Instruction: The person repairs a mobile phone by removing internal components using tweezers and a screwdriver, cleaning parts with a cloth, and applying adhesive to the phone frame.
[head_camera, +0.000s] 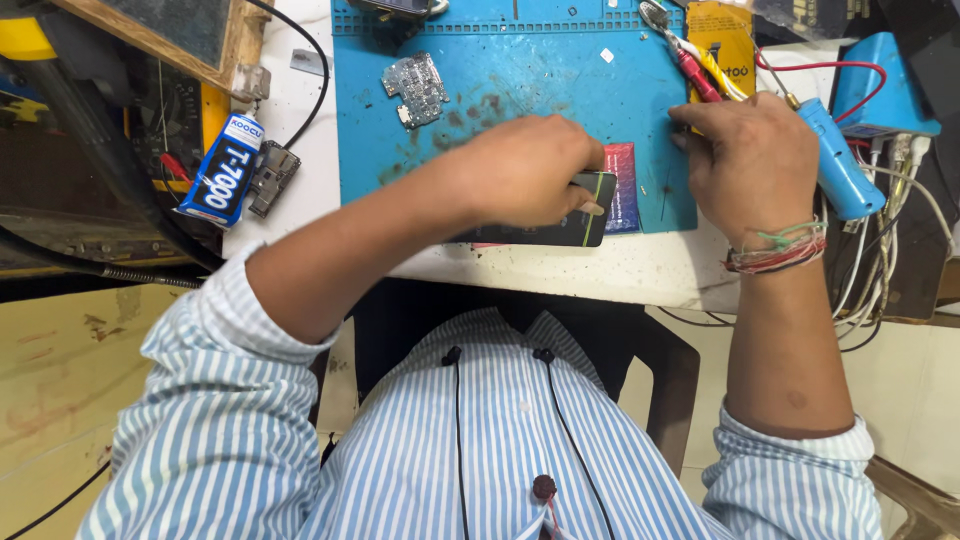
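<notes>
Pressing down on a dark phone (560, 228) lying lengthwise across the blue mat's (500, 90) near edge, the left hand (525, 170) curls over it, while the right hand (750, 165), just beside, looks closed on something hidden.

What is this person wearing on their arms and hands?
Both arms wear blue-and-white striped shirt sleeves, rolled up past the elbows. The right wrist carries a bundle of thread bracelets, red and white with a green knot. The left hand and right hand are bare: no gloves, rings or watch show.
</notes>
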